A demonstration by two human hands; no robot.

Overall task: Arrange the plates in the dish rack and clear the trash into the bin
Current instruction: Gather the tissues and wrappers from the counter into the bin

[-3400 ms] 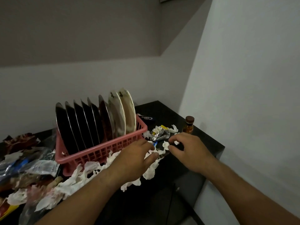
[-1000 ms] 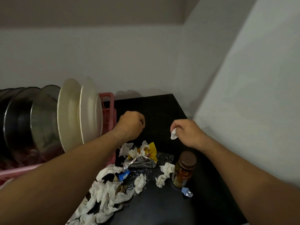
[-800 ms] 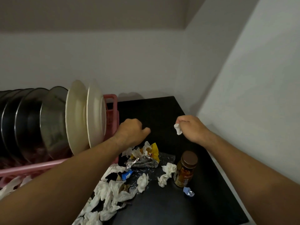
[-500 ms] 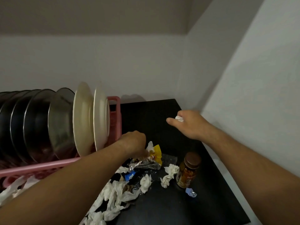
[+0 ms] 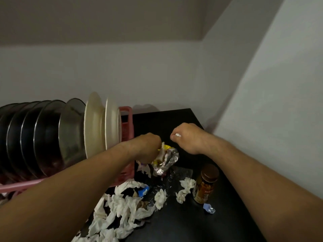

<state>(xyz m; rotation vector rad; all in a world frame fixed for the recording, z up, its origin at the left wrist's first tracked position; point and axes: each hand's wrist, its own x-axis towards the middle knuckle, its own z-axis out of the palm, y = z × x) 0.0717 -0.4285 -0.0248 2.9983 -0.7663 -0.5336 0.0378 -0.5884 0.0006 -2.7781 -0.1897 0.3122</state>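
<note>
The left hand (image 5: 148,148) is gripping the crumpled foil wrapper (image 5: 167,158) in curled fingers, just right of the pink dish rack (image 5: 126,119). The right hand (image 5: 189,137), knuckles up, is pinching a white tissue scrap (image 5: 178,135). The torn tissues (image 5: 125,205) are lying on the black tabletop (image 5: 166,117), nearer the person and under the left forearm. No bin is showing.

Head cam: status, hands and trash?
Left hand grips foil wrapper. Right hand pinches tissue scrap. Plates racked. Loose tissues litter table beside brown bottle; no bin in view.
</note>
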